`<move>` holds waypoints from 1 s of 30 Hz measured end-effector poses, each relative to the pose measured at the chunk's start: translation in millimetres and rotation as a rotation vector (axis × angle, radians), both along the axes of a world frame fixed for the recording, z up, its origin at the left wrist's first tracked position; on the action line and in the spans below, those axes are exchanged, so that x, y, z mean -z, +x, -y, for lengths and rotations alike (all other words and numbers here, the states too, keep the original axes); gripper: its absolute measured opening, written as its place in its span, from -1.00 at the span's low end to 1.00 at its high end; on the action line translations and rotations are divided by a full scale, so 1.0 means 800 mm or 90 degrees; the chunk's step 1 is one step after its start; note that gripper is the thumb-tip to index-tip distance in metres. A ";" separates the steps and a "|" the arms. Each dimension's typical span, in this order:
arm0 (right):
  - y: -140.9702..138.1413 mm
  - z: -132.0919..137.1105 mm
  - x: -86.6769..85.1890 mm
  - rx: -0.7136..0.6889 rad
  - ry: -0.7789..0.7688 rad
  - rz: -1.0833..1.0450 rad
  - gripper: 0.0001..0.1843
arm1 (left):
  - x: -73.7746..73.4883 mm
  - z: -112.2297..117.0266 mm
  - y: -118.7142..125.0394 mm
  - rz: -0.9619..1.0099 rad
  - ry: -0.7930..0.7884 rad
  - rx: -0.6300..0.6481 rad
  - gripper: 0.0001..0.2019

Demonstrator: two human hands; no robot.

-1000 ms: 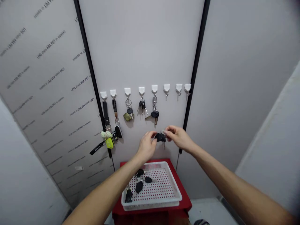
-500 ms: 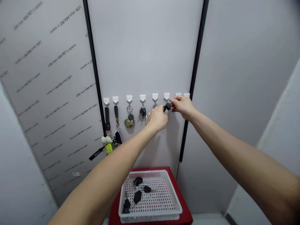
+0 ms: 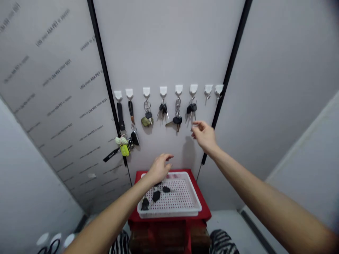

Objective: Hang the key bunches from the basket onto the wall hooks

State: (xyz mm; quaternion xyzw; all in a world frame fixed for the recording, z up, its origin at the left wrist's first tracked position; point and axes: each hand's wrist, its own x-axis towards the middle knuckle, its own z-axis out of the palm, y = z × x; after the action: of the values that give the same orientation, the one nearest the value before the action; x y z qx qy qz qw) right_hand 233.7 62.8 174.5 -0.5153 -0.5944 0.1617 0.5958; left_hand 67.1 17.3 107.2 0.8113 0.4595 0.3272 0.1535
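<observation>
The left hand (image 3: 159,170) and right hand (image 3: 206,137) have come away from a bunch of black-headed keys (image 3: 192,108), which now hangs from the sixth white hook (image 3: 194,89) from the left; the left hand has dropped the lower of the two.

Nearest, at the bottom edge, is black-and-white striped fabric (image 3: 224,241). Beyond it, a red cover (image 3: 204,212) bears a white perforated basket (image 3: 169,213), with loose keys (image 3: 156,196) lying in its left part. The left hand is above the basket's far left side, its fingers curved and parted from the thumb. The right hand is just below the hung bunch, thumb and forefinger bent, a small gap between their tips. Farthest back, on a pale panel (image 3: 169,42), five other key sets (image 3: 177,120) hang left of that bunch, the leftmost with a yellow-green fob (image 3: 125,150).
</observation>
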 end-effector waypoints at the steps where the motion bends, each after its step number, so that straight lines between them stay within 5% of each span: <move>1: -0.008 0.009 0.032 -0.045 -0.054 0.038 -0.78 | 0.027 0.005 -0.012 -0.031 -0.048 -0.011 -0.72; 5: -0.051 0.051 0.155 -0.233 -0.262 0.235 -0.79 | 0.101 0.023 -0.051 -0.240 -0.143 -0.011 -0.72; 9: -0.087 0.073 0.214 -0.312 -0.275 0.450 -0.70 | 0.119 0.032 -0.062 -0.400 -0.131 -0.026 -0.75; 14: -0.098 0.069 0.219 -0.223 -0.294 0.624 -0.69 | 0.116 0.033 -0.051 -0.418 -0.129 -0.074 -0.74; 19: -0.082 0.065 0.216 -0.200 -0.317 0.632 -0.77 | 0.113 0.031 -0.047 -0.375 -0.173 -0.091 -0.78; 24: -0.073 0.066 0.210 -0.267 -0.264 0.632 -0.60 | 0.113 0.027 -0.050 -0.319 -0.196 -0.079 -0.79; 30: -0.076 0.068 0.215 -0.301 -0.261 0.660 -0.74 | 0.118 0.024 -0.056 -0.297 -0.177 -0.056 -0.77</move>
State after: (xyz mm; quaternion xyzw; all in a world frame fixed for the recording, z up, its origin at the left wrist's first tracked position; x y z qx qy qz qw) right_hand 173.3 8.1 2.8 -0.4854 -0.8623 0.1288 0.0650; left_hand 22.4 -2.3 12.8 0.8154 0.5574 0.0717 0.1388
